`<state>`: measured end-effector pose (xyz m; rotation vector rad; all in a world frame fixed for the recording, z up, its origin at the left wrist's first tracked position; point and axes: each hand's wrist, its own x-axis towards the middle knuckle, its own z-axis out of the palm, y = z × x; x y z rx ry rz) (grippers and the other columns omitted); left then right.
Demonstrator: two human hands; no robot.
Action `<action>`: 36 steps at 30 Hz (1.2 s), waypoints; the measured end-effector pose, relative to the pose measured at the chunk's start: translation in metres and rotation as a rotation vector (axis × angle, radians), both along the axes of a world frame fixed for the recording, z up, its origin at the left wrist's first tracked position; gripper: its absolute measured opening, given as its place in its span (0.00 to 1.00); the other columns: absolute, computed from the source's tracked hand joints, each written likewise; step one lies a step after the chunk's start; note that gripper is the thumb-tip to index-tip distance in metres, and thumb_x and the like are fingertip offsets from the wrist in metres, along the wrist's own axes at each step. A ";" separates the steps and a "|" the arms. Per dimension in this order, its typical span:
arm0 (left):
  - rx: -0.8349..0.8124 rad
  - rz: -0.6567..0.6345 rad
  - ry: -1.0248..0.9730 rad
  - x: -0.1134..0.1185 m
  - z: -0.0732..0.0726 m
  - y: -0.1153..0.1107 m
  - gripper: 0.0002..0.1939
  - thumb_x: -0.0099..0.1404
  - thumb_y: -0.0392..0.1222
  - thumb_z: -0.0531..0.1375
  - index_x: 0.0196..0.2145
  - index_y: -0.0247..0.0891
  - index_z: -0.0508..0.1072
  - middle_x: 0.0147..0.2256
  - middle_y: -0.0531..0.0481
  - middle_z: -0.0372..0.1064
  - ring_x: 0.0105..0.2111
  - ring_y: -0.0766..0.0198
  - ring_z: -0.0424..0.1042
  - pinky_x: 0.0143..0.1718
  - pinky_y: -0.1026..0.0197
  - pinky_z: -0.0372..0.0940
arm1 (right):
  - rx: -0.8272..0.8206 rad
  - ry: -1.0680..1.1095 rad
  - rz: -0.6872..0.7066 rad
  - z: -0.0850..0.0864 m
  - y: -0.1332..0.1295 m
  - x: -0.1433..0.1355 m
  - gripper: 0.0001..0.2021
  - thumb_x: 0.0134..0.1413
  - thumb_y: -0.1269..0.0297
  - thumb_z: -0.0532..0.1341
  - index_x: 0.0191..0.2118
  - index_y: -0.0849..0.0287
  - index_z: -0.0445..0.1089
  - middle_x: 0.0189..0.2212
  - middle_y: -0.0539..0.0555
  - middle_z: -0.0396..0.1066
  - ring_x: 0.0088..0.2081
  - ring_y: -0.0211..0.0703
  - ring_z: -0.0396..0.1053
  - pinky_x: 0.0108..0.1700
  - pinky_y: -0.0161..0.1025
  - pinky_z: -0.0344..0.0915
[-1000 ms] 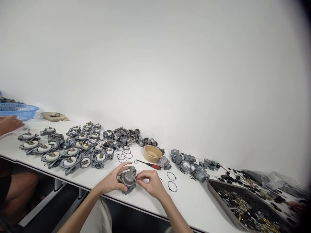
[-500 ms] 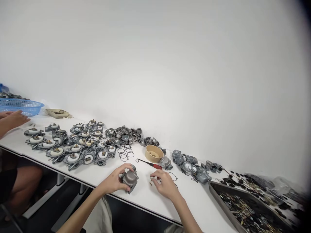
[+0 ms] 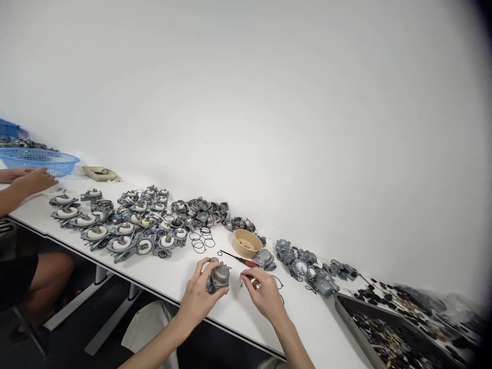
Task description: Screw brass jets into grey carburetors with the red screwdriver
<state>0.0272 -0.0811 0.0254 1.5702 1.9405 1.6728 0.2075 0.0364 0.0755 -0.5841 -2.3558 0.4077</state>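
Note:
My left hand (image 3: 202,289) wraps around a grey metal carburetor (image 3: 220,277), fingers on top and thumb along its near side, above the table's front edge. To its right, my right hand (image 3: 265,292) has thumb and forefinger pinched together. Tiny brass-coloured pieces (image 3: 241,281) show at these fingertips; whether they are gripped or lie on the table is too small to tell. Beyond the hands, a screwdriver with a red handle (image 3: 251,264) lies beside a round tan bowl (image 3: 246,244) that has small parts inside. Thin black rubber rings (image 3: 199,246) lie to the left.
Many carburetor bodies with white floats (image 3: 123,243) cover the table's left side. More carburetors (image 3: 300,268) stand right of the bowl. A metal tray (image 3: 348,320) of small parts is at the right. Another person's hands (image 3: 33,182) are near a blue basket (image 3: 57,163).
My left hand has brought the carburetor rightward, nearer my right hand, and turned it slightly. My right fingers have closed to a tighter pinch. The view has shifted a little.

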 end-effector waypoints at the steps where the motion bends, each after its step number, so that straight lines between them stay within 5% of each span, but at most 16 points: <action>1: 0.007 -0.003 -0.005 0.001 -0.001 0.000 0.24 0.60 0.43 0.67 0.54 0.52 0.69 0.60 0.49 0.60 0.53 0.50 0.72 0.54 0.51 0.67 | 0.012 0.024 0.042 0.007 -0.005 -0.001 0.10 0.65 0.63 0.57 0.37 0.55 0.76 0.32 0.55 0.77 0.31 0.45 0.74 0.32 0.38 0.69; 6: 0.048 0.007 -0.023 0.002 -0.006 0.001 0.25 0.61 0.43 0.67 0.55 0.52 0.69 0.61 0.49 0.61 0.53 0.51 0.73 0.54 0.53 0.68 | 0.109 0.017 0.247 0.022 -0.026 -0.014 0.08 0.64 0.69 0.60 0.41 0.54 0.77 0.36 0.55 0.79 0.37 0.45 0.76 0.40 0.39 0.72; 12: 0.047 0.027 -0.036 0.003 -0.005 0.000 0.21 0.62 0.40 0.64 0.53 0.51 0.72 0.59 0.49 0.62 0.44 0.56 0.77 0.48 0.55 0.71 | 0.439 -0.133 0.357 0.030 -0.028 -0.037 0.10 0.63 0.75 0.58 0.40 0.58 0.77 0.36 0.57 0.78 0.37 0.45 0.73 0.38 0.39 0.71; 16: 0.053 0.038 -0.027 0.002 -0.005 0.002 0.22 0.61 0.41 0.65 0.53 0.50 0.72 0.59 0.49 0.62 0.48 0.54 0.76 0.51 0.53 0.70 | 0.537 -0.190 0.445 0.038 -0.025 -0.046 0.10 0.62 0.77 0.58 0.36 0.58 0.76 0.33 0.55 0.77 0.35 0.44 0.70 0.37 0.38 0.68; 36: 0.073 -0.024 -0.028 -0.001 -0.001 -0.001 0.21 0.61 0.37 0.61 0.52 0.49 0.71 0.59 0.48 0.63 0.52 0.53 0.74 0.52 0.52 0.69 | 0.604 -0.282 0.463 0.040 -0.020 -0.057 0.12 0.57 0.80 0.57 0.30 0.56 0.73 0.25 0.51 0.72 0.30 0.42 0.65 0.33 0.37 0.62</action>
